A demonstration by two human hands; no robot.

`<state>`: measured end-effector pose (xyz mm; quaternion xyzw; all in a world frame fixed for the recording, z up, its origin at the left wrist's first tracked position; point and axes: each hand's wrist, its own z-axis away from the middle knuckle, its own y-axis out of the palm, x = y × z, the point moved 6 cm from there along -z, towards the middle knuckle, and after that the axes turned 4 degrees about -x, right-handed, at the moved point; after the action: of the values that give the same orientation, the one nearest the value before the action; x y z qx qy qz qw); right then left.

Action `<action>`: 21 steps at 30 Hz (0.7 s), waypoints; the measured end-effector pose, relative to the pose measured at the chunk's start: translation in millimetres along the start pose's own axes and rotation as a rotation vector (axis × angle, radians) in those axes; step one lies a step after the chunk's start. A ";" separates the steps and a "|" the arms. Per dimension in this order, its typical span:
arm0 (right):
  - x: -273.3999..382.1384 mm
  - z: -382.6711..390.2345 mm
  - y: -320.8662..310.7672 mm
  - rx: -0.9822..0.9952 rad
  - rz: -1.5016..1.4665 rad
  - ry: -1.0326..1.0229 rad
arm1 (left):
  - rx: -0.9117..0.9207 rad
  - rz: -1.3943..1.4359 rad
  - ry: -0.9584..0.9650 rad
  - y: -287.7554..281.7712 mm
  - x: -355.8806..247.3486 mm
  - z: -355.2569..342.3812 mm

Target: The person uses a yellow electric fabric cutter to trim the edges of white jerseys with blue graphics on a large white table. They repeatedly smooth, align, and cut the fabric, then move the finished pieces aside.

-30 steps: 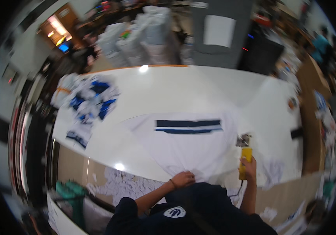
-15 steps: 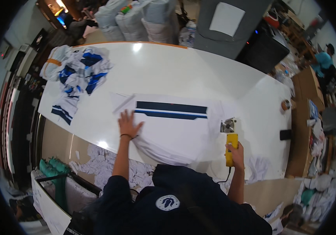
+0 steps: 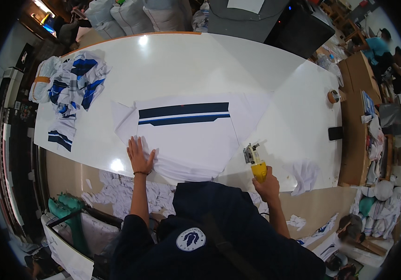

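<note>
White fabric [image 3: 186,144] with a navy and blue stripe band [image 3: 184,114] lies spread on the white table [image 3: 172,70], its lower edge gathered in folds near my body. Flat on its left side rests my left hand [image 3: 140,157], fingers spread, holding nothing. My right hand [image 3: 267,185] is wrapped round the yellow body of an electric cloth cutter [image 3: 258,170]. The cutter's metal head [image 3: 251,153] stands just right of the fabric's lower right edge, tilted toward it. Whether its blade touches the cloth I cannot tell.
A pile of white and blue fabric pieces [image 3: 77,79] lies at the table's far left. A crumpled white scrap [image 3: 304,175], a black phone [image 3: 335,133] and a roll of tape [image 3: 333,96] are on the right. White offcuts [image 3: 135,193] cover the floor; people work at far right.
The cutter has moved left and turned its head toward the fabric's right edge. My left hand stays flat on the cloth. The whole view has shifted a little.
</note>
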<state>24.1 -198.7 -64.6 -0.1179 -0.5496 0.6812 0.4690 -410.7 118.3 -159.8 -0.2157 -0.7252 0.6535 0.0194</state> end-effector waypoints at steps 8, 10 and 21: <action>21.3 -4.2 11.9 0.017 0.039 -0.026 | -0.058 0.066 0.002 -7.3 -7.0 -4.0; 22.4 -8.4 14.5 0.007 0.045 -0.037 | -0.037 0.043 -0.008 -6.0 -6.5 -3.3; 37.4 -23.4 11.9 0.018 0.031 -0.026 | -0.047 0.031 -0.011 -5.5 -5.7 -3.3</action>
<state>13.9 -154.5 -70.2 -0.1132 -0.5477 0.6948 0.4522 -406.0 119.2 -152.7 -0.2237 -0.7370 0.6378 0.0003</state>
